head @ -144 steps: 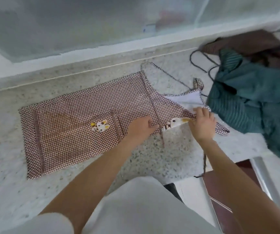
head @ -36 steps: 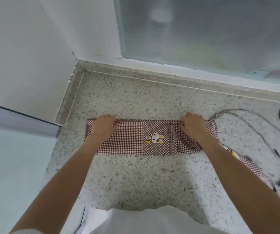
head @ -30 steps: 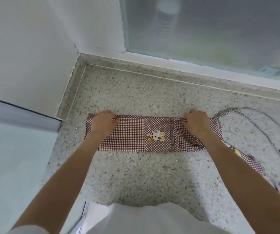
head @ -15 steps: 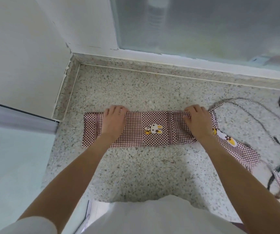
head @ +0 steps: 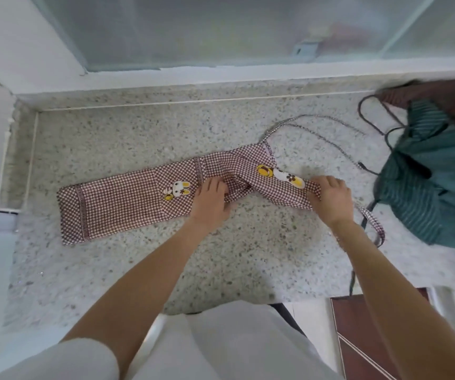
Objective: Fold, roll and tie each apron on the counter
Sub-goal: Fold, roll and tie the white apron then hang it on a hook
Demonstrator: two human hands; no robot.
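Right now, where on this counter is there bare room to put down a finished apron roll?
Bare counter between the checked apron and the window sill, and along the near edge. Crowded right: teal apron heap and loose strings.

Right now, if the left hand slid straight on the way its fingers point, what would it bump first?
Probably the bunched fold of the checked apron, right at the left hand's fingertips.
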